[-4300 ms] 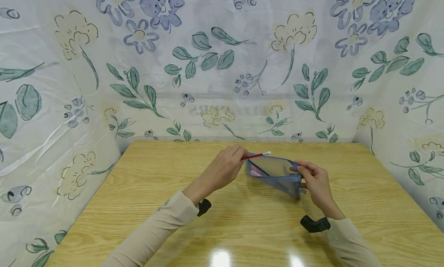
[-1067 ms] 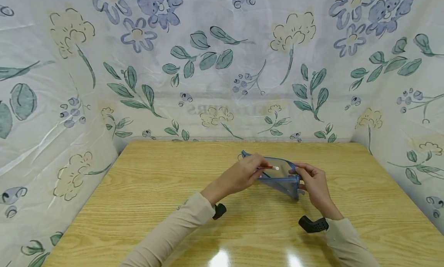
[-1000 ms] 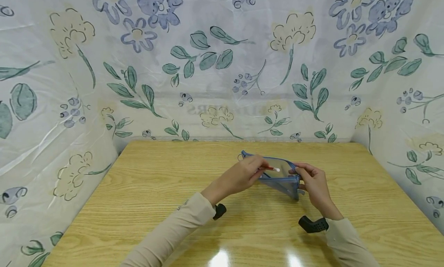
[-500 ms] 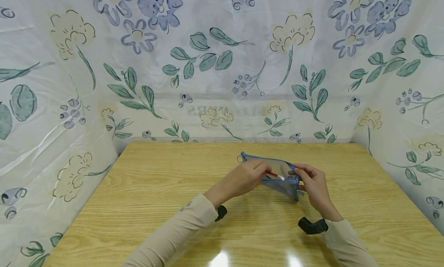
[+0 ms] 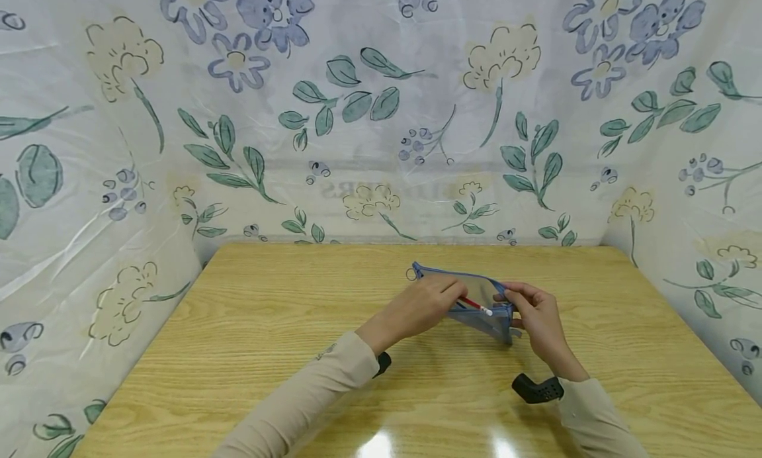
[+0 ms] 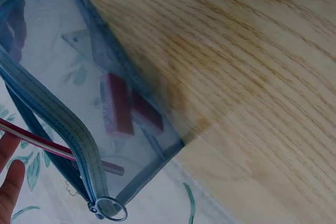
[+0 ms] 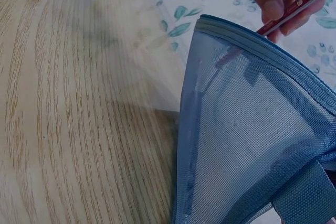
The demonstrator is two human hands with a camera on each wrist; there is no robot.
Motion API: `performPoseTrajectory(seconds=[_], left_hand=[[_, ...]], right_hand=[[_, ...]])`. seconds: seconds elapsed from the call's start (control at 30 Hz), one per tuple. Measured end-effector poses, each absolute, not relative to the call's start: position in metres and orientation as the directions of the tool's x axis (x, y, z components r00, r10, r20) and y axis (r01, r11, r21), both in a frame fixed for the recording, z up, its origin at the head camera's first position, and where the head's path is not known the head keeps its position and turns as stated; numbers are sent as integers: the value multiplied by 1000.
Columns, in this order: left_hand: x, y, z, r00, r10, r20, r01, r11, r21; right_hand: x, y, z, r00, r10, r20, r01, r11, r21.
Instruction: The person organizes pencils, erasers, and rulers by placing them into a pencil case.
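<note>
My left hand (image 5: 419,306) pinches a red pencil (image 5: 473,303) with a white eraser end, over the unzipped mouth of a blue mesh pencil pouch (image 5: 482,327). In the left wrist view, the pencil's (image 6: 39,141) other end shows through the mesh inside the pouch, near the zipper ring (image 6: 111,209). The eraser end points toward my right hand (image 5: 538,316), which grips the pouch's right end with thumb and fingers. Inside the mesh lie pink-red blocks (image 6: 117,104) and a clear flat piece with a hole (image 6: 79,43).
The pouch is held over a wood-grain table (image 5: 286,312). Floral-patterned sheeting (image 5: 369,134) rises behind the table and along both sides. Black wrist devices (image 5: 538,388) sit below both hands.
Over several seconds my left hand has moved right and down from the pouch's left corner to its mouth. Lately the pencil's eraser end has tipped down and rightward. My right hand has stayed nearly still.
</note>
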State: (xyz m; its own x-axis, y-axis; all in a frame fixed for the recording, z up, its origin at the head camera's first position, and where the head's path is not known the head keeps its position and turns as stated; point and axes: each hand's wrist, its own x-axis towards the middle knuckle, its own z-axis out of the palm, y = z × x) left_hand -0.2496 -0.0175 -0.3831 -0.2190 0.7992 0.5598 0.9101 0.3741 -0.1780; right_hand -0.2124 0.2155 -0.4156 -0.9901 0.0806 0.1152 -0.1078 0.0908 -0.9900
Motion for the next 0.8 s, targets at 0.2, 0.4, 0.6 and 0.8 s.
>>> performPoseTrajectory(seconds=[0.2,0.4,0.6,0.8], left_hand=[[-252,-16,-386,-246,813,528,897,398,-194],[-252,-14,-387,-247,827,505,893,396,-212],[-252,-10,-389,-266,832,486,888,407,-212],[-250,-7,-391,-282,840,464,880,419,-224]], right_hand=[[-212,216,-415,-991,78,111,-103,97,-990],[-212,217,-414,-991,66,113,-105,114,-988],[-212,217,-415,-992,49,117,-111,110,-988],[-212,217,-414,-992,39,123,-118,111,-987]])
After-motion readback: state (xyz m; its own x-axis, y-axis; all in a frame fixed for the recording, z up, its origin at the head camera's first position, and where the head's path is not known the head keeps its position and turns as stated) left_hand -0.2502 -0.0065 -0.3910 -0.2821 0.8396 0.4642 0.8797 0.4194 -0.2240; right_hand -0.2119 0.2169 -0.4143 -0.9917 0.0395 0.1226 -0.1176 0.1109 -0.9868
